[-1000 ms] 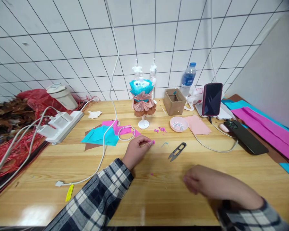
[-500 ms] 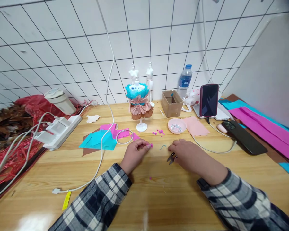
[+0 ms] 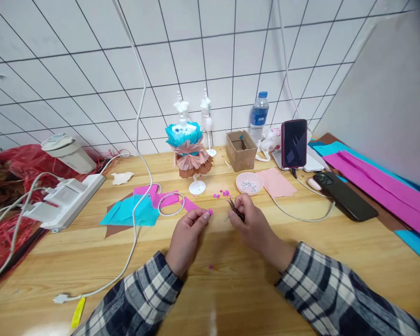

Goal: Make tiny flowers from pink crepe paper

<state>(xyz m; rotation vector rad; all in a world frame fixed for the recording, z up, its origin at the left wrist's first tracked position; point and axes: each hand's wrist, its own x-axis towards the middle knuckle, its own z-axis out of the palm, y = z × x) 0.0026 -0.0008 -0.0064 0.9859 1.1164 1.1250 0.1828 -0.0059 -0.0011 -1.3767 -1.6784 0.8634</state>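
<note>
My left hand (image 3: 186,239) is closed in a pinch on a small pink paper piece (image 3: 210,212), which sticks out past the fingertips. Wrapped round small dark-handled scissors (image 3: 232,204), my right hand (image 3: 255,225) has their blades pointing up and left, a little apart from the pink piece. A thin blue strip (image 3: 226,219) lies just left of that hand. Beyond the hands are several pink paper scraps (image 3: 225,193) and a pink bowl (image 3: 238,185) of small shiny bits. One tiny pink scrap (image 3: 210,267) lies nearer to me.
Behind stands a mannequin (image 3: 192,154) in a ruffled paper dress, with a cardboard box (image 3: 243,161), bottle (image 3: 259,112) and upright phone (image 3: 294,143) to its right. Coloured paper sheets (image 3: 131,212), a white cable (image 3: 135,224) and a power strip (image 3: 68,205) lie left.
My right hand has turned the scissors from pointing down toward me to pointing up and left. My left hand keeps its pinch on the pink piece. The whole view has shifted slightly.
</note>
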